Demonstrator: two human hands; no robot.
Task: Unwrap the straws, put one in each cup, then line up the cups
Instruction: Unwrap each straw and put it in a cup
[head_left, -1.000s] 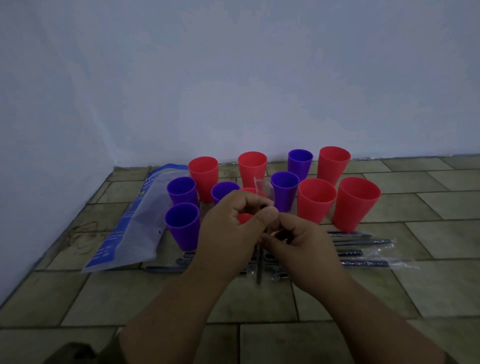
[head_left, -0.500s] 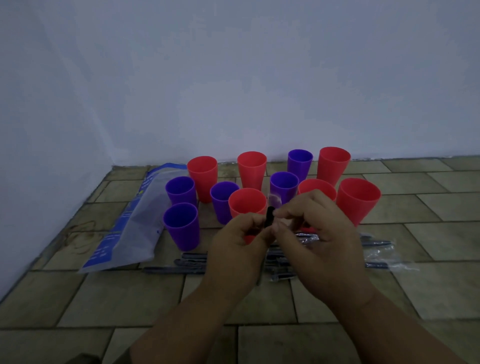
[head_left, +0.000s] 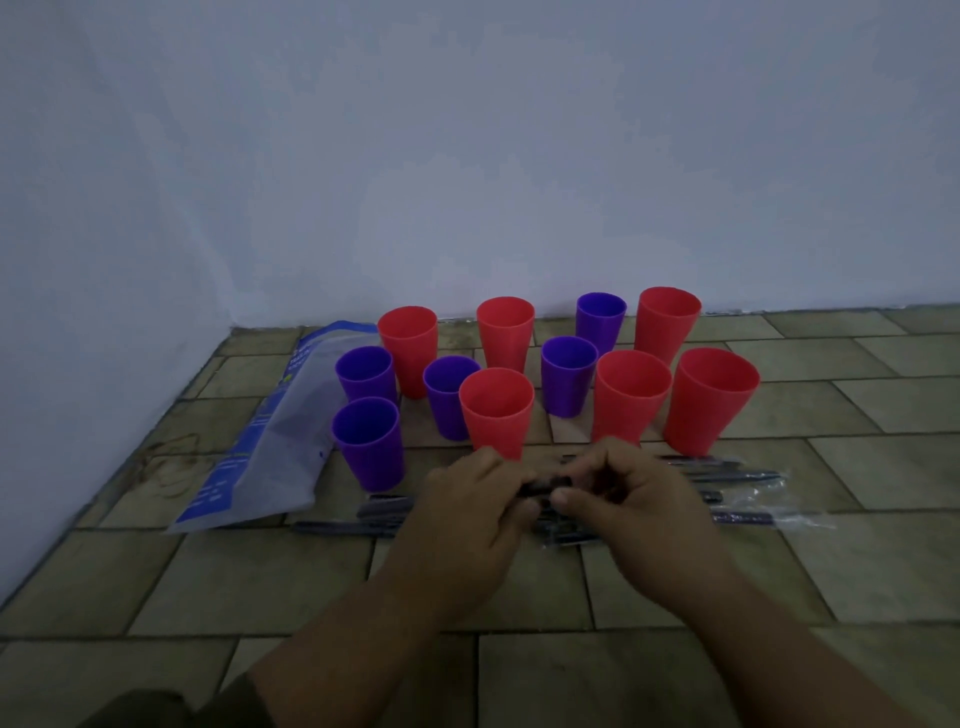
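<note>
Early stage, nearly everything left to do. Both hands are working low in the centre of the frame, just in front of the cups. The left hand (head_left: 467, 512) and right hand (head_left: 639, 506) are each pinching one dark straw (head_left: 545, 487) between thumb and fingertips, and the straw is lying roughly level between them. Fingers are curled on both hands. Too blurred to tell whether the wrapper is on or already coming off this straw. Judging by the pinch at both ends, the person is unwrapping it.

The wrapped straws (head_left: 737, 475) are lying in a loose pile on the floor (head_left: 857, 561), spreading out to the left and right behind the hands, with clear plastic showing at the right end. The exact count is not readable.

The six red cups (head_left: 496, 410) and five purple cups (head_left: 369, 441) are standing upright in a loose cluster at mid-frame, near the wall (head_left: 467, 156). No straw is showing in any cup, so no cup is done. The cups are not lined up either; they are sitting staggered, with the colours mixed.

A blue-and-white bag (head_left: 270, 447) is lying flat at left, just beside the purple cups.

Left to do: unwrapping the pile, putting one straw in each of the eleven cups, then lining the cups up.
</note>
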